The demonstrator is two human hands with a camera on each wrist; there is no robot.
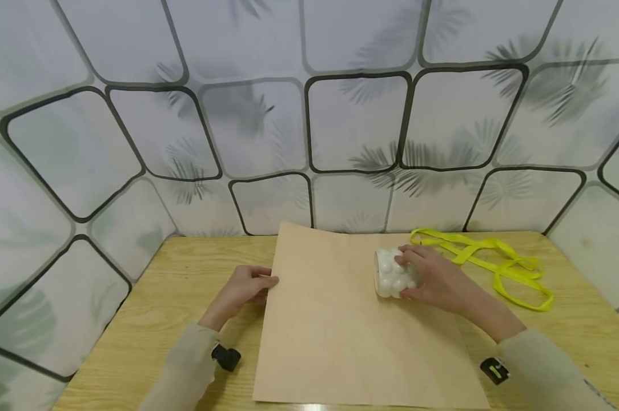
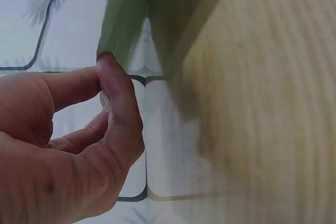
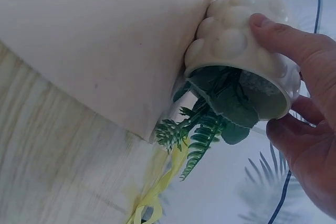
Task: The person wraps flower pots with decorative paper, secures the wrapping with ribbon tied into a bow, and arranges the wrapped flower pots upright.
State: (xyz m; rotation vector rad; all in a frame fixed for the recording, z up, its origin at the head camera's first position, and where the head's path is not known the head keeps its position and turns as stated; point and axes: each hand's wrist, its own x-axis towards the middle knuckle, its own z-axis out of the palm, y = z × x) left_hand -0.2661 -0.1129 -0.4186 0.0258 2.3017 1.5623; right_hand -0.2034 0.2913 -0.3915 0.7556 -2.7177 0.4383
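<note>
We have the pot (image 1: 389,278), white and knobbly, tipped on its side over the right half of the paper (image 1: 320,337), toward its far edge; base faces left. We can't tell for sure whether it touches the sheet all along its side. Right wrist view gives us the mouth, with the plant (image 3: 231,109), green leaves and a fern-like frond, poking out of it. Right hand (image 1: 435,281) holds the pot, thumb and fingers spread around its side near the mouth end. Left hand (image 1: 244,288) pinches the paper's left edge, thumb and finger close together; the left wrist view shows us that edge in the grip. Paper is tan, a large sheet on the wooden table (image 1: 150,319). Yellow ribbon (image 1: 515,271) lies in loose loops to the right, beyond the right hand. We see pale sleeves (image 1: 546,365), a black camera (image 1: 227,357) at the left wrist, patterned wall (image 1: 361,123) behind.
</note>
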